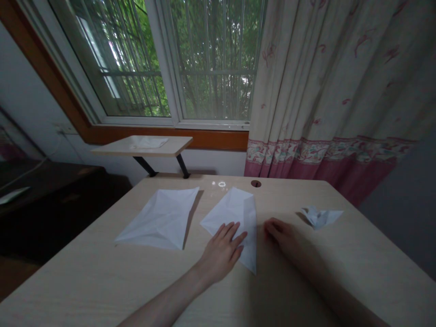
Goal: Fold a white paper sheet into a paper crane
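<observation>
A partly folded sheet of white paper (235, 204) lies on the desk, its right edge turned over in a long flap. My left hand (221, 252) rests on its lower part, fingers spread and pressing it flat. Just right of the sheet, apart from it, my right hand (279, 234) is on the desk with its fingers curled in; nothing shows in them. To the left is a creased, unfolded sheet of white paper (158, 220), one edge lifted off the surface. Past my right hand sits a small folded paper bird (322, 217) with pointed ends.
The light wooden desk (102, 286) has a round cable hole (256, 184) at its back edge. A small raised shelf (177, 144) on black legs holds some white paper (150, 142). Behind are a barred window (211, 63) and a patterned curtain (327, 91).
</observation>
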`<state>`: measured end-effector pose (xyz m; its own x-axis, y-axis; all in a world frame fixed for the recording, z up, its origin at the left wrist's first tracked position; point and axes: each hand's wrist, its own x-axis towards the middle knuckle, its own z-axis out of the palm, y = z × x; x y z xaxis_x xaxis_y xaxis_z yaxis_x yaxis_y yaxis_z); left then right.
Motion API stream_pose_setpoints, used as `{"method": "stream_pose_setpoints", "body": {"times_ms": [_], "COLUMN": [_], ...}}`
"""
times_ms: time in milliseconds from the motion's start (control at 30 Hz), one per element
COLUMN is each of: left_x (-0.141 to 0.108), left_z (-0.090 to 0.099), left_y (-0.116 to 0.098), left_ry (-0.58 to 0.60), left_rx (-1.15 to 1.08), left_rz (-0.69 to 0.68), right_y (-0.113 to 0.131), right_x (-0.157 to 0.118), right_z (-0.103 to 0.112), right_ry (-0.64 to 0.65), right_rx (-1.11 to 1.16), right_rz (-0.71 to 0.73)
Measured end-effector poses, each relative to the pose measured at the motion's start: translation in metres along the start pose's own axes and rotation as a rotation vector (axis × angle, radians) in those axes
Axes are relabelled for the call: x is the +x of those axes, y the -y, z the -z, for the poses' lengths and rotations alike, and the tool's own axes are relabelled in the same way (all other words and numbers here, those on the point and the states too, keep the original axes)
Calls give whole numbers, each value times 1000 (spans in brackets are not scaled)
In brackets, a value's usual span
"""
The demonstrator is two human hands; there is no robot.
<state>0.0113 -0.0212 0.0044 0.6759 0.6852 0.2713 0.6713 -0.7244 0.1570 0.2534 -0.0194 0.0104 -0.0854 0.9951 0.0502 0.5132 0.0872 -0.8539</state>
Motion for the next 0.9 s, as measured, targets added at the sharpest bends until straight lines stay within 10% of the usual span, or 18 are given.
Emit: {"method": "stream_pose_setpoints", "body": {"times_ms": [400,567,900], "left_x": [1,2,2], "left_z": [3,4,14], "left_y": [-2,-2,-9], "left_ry": [-39,-103,-64], "left_rx": [-67,-126,-245], "left_rz": [6,3,-157], "right_y": [-8,-3,-8], "right_x": [-8,-4,0], "right_z": [-12,-11,-16], "right_ry": [-455,-437,-287], "right_rx": [-290,-487,-728], "right_rz": [456,687,714]}}
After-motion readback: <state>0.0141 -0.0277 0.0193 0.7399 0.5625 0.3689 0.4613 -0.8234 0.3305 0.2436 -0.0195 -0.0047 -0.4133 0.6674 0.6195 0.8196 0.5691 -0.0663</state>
